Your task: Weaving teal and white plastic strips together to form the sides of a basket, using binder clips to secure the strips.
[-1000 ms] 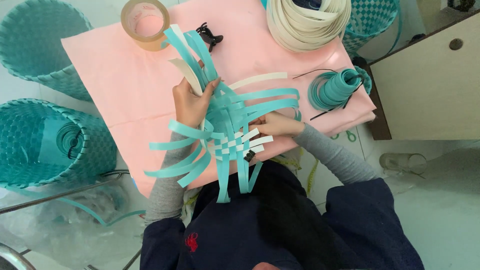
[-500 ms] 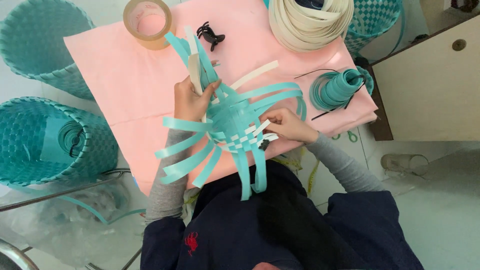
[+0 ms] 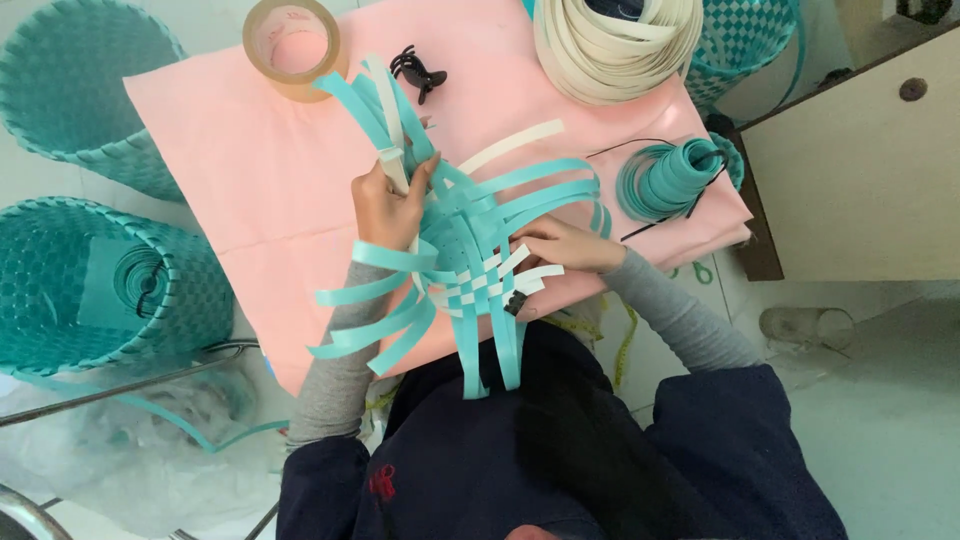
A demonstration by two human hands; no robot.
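Both hands [image 3: 388, 205] [image 3: 560, 243] clamp the woven teal mat [image 3: 470, 240], its strips fanning outward.

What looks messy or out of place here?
Nothing is spilled or broken. The woven teal mat held by both hands has loose strips splaying unevenly, and a measuring tape dangles off the pink table edge.

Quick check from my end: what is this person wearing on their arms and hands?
Both hands are bare: left hand, right hand, no gloves, and no rings or watch that I can make out. Each forearm is covered by a snug grey long sleeve reaching the wrist. Over that sits a dark navy sleeveless top with a small red mark.
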